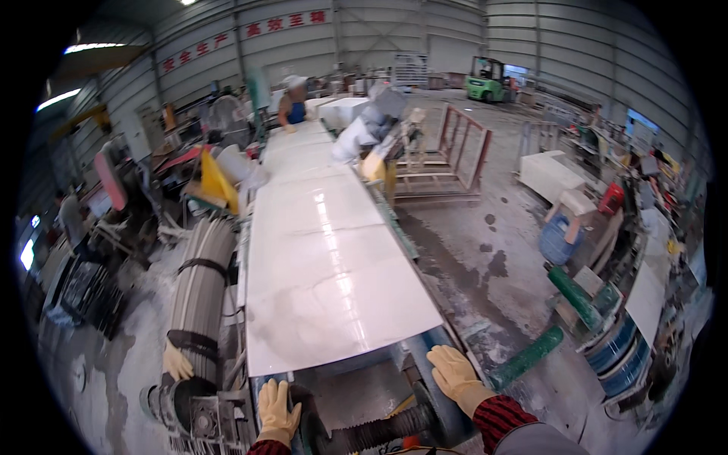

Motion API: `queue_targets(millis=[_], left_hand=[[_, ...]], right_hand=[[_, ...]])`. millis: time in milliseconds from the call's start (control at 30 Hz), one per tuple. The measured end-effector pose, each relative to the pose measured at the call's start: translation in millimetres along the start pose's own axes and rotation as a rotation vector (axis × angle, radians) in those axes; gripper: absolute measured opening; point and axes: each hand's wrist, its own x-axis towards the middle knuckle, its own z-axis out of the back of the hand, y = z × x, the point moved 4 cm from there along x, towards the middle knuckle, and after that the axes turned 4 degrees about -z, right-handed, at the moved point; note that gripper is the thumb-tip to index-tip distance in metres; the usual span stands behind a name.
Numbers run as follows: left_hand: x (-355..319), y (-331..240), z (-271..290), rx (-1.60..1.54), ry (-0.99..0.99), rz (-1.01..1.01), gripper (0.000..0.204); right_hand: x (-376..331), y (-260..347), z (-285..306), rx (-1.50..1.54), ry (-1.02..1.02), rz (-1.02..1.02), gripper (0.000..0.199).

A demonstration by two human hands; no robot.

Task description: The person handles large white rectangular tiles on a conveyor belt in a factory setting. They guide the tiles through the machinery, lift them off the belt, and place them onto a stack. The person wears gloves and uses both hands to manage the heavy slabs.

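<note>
A long, glossy white slab with faint grey veins lies on a machine bed and stretches away from me. My left hand, in a pale yellow glove, is just below the slab's near left corner. Its fingers are stretched and hold nothing. Flat on the bed's right side rail rests my right hand, gloved alike, fingers extended, close to the slab's near right corner. Between the hands, a dark ridged roller crosses the bed's open end.
Left of the bed stands a ribbed grey roll; another yellow glove lies at its lower end. A person is at the slab's far end. Green cylinders, a blue barrel and a metal rack stand right. A green forklift is farther back.
</note>
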Motion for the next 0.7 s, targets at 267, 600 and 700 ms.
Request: queue_targets(millis=[267, 600, 700], left_hand=[[-1.0, -6.3, 8.2, 0.054, -0.015, -0.032, 0.084], [-2.6, -10.7, 11.0, 0.057, -0.032, -0.048, 0.082], [-4.2, -10.0, 10.1, 0.066, -0.037, -0.051, 0.082]], right_hand=[[-0.1, 8.2, 5.0, -0.058, -0.029, 0.017, 0.031], [-4.5, 8.4, 6.7, -0.068, -0.037, 0.016, 0.032], [-7.1, 9.2, 7.2, -0.071, -0.054, 0.019, 0.032]])
